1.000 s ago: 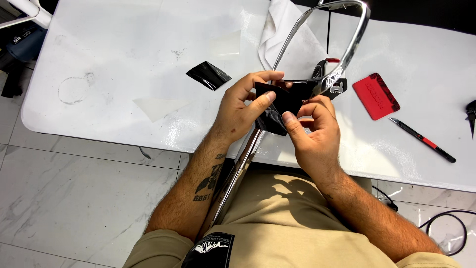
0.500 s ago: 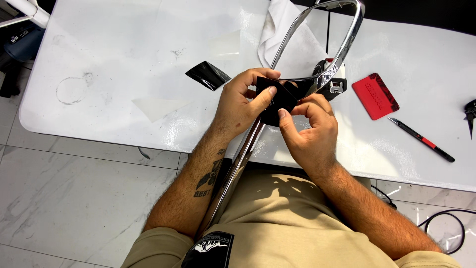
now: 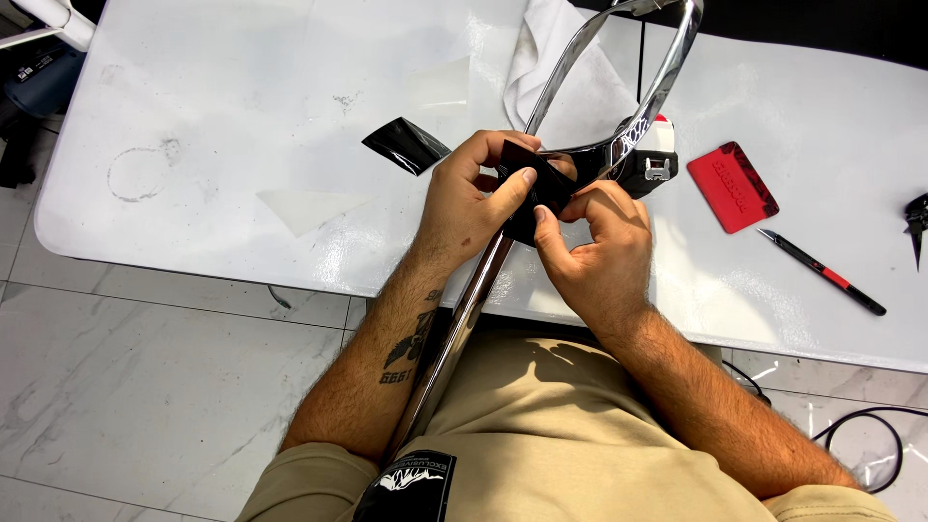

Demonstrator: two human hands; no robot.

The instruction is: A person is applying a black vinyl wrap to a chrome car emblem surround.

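**Both hands pinched black film on a chrome frame at the table's near edge**

You worked at a white table [image 3: 213, 126] whose near edge ran across the view just under your wrists, with grey marble floor tiles [image 3: 145, 387] below it. The table's left half lay mostly bare, with only faint ring marks and a pale translucent scrap [image 3: 309, 206]; that was the widest open room. The right half was more crowded.

A long chrome frame [image 3: 667, 77] rose from your lap, crossed the near edge and looped over the far part of the table, above a white cloth [image 3: 561, 68]. A black clamp piece [image 3: 652, 169] sat on the frame just right of your hands.

Your left hand [image 3: 474, 208] gripped the frame from the left, thumb pressed onto a piece of black film [image 3: 527, 188] laid against the chrome. Your right hand [image 3: 594, 251] met it from below, thumb and forefinger pinched together on the film's lower edge. The two hands touched.

A loose black film offcut [image 3: 406, 145] lay just left of your left hand. A red squeegee [image 3: 733, 187] lay to the right, near the clamp, and a slim black and red knife [image 3: 822, 272] lay beyond it, near the edge. A black cable [image 3: 860, 425] curled on the floor at right.
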